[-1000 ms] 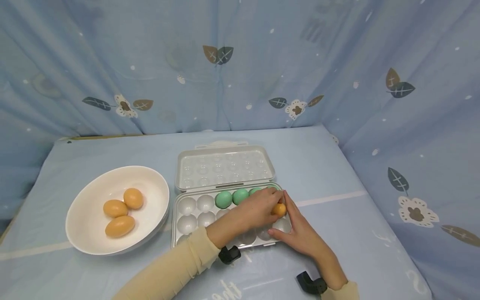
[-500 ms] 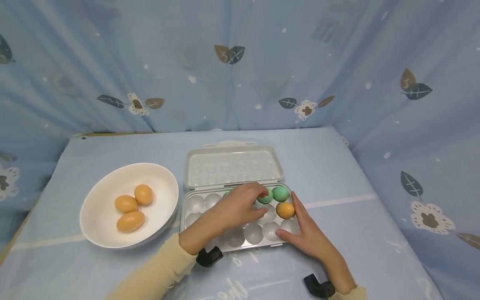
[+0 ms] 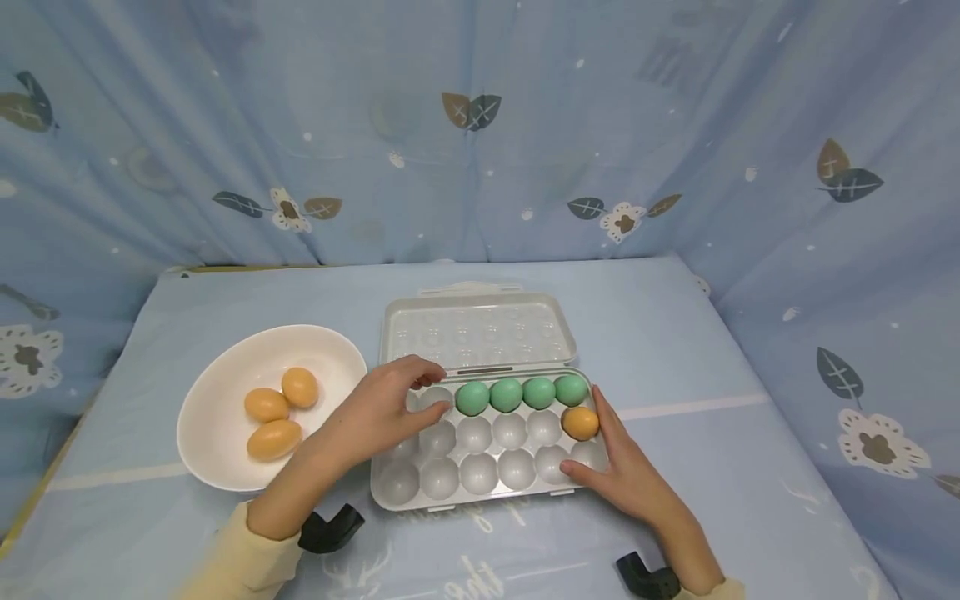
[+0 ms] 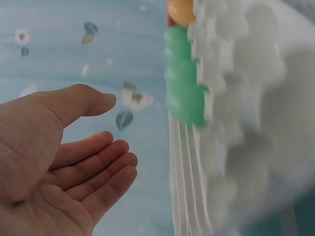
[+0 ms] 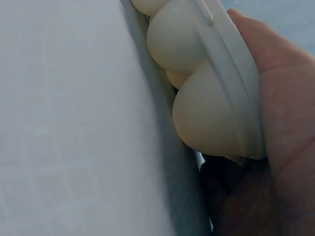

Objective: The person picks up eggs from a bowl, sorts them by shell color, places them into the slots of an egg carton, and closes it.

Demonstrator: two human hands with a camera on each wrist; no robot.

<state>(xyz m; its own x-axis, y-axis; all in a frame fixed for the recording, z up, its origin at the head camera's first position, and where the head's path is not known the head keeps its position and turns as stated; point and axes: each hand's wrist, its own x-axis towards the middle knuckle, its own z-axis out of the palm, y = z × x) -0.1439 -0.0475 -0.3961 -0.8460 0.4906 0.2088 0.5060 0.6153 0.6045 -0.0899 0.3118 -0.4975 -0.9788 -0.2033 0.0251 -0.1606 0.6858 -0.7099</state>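
My left hand (image 3: 378, 412) hovers over the left end of the white plastic egg tray (image 3: 459, 502). In the left wrist view this hand (image 4: 83, 152) holds nothing, its thumb and fingers apart. Several green eggs (image 3: 506, 395) fill the right part of the back row. Below the row's right end, one orange egg (image 3: 581, 423) sits in a cup of the middle row. My right hand (image 3: 626, 467) holds the tray's right end, with the thumb at the front corner and fingers along the side. The right wrist view shows that hand (image 5: 290, 113) against the tray's rim.
To the left stands a large white bowl (image 3: 206, 417) with three orange eggs (image 3: 274, 439) in it. The tray's clear lid (image 3: 478, 329) lies folded back behind it. A blue patterned cloth (image 3: 660, 333) covers the table, and curtains (image 3: 525, 150) hang behind.
My left hand has let go of the orange egg in the middle row and moved left, uncovering the green eggs. The right hand stays at the tray's end. The head view has shifted slightly.
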